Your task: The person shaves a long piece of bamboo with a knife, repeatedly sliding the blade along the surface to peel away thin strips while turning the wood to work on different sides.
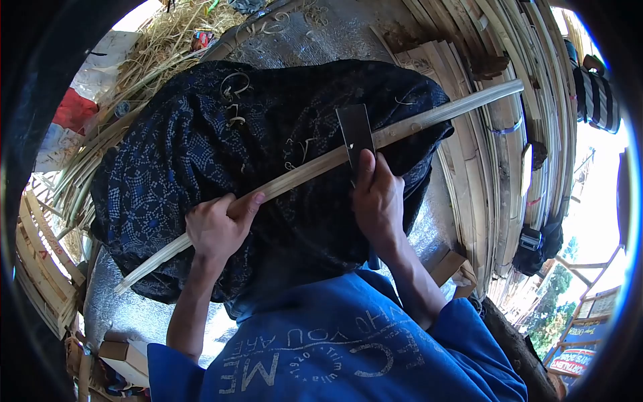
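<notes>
A long pale strip of bamboo or wood (305, 172) lies slantwise over my lap, its right end higher in the view. My left hand (218, 226) is closed around it left of the middle, thumb along the top. In my right hand (379, 201) is a dark, flat rectangular blade (355, 127), gripped at its lower end between thumb and fingers. The blade crosses the strip; its exact contact edge cannot be made out. Under both spreads a dark blue patterned cloth (167, 144) over my legs, with thin curled shavings (236, 120) on it.
Long bamboo slats (469, 147) stand bundled along the right side. Straw-like shavings (167, 43) are heaped at the upper left. Silvery sheeting (295, 43) covers the floor. Cardboard boxes (127, 358) sit at the lower left, and more slats (40, 258) lie at the far left.
</notes>
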{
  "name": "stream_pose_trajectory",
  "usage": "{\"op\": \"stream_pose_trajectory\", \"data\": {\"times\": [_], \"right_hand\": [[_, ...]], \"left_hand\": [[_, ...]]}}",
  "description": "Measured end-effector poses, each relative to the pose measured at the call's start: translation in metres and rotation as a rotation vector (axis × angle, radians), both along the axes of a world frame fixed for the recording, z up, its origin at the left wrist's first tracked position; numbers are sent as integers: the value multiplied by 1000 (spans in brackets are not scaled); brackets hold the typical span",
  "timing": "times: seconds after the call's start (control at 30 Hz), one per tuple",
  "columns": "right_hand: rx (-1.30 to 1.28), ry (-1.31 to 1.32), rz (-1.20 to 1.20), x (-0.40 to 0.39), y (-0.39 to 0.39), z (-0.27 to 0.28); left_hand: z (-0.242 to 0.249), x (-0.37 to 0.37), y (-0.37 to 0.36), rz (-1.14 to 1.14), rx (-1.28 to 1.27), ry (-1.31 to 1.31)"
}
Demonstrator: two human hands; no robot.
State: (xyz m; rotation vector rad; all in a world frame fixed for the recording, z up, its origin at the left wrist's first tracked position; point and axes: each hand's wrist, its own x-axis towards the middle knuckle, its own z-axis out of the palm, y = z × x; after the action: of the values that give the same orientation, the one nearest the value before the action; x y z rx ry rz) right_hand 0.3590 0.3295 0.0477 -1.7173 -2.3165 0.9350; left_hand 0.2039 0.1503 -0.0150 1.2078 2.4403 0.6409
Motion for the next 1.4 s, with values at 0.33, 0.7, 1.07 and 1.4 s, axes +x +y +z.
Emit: {"op": "stream_pose_trajectory", "data": {"times": [0.33,0.7,1.07,1.4], "right_hand": [[-92,4,-153,9,14,19],[85,3,-60,15,4,-2],[-225,76,-147,13,6,28],[34,27,-31,5,-9,2]], "left_hand": [[5,1,-1,19,29,-11],[1,2,2,52,-52,-58],[9,5,0,57,33,-11],[9,7,0,67,20,-4]]}}
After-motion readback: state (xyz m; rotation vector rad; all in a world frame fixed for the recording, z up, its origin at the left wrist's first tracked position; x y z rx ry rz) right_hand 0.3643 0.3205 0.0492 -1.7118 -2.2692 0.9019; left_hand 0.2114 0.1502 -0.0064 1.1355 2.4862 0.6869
